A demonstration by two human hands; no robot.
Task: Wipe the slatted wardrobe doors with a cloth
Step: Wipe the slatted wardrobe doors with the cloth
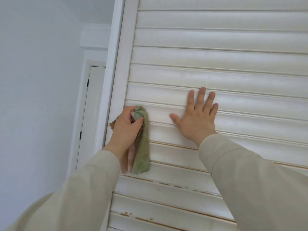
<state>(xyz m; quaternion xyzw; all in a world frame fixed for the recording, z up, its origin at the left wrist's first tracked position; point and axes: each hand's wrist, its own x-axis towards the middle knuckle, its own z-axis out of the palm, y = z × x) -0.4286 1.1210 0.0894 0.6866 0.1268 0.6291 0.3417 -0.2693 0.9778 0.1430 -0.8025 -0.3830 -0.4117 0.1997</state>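
White door [216, 72] — slats | cloth [141, 147] gripped by left hand [126, 127] at left edge | right hand [198, 117] spread flat, pressed on | next — a rightward stroke is called for

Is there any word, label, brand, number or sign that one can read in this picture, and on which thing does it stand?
None: no text can be read anywhere in this view.
The slatted wardrobe door bears only plain white slats with chipped paint low down.
The cloth, gripped by the left hand, shows no label or print.
The right hand lies flat on the slats; the sleeves carry no logo.
The side door shows only hinges.
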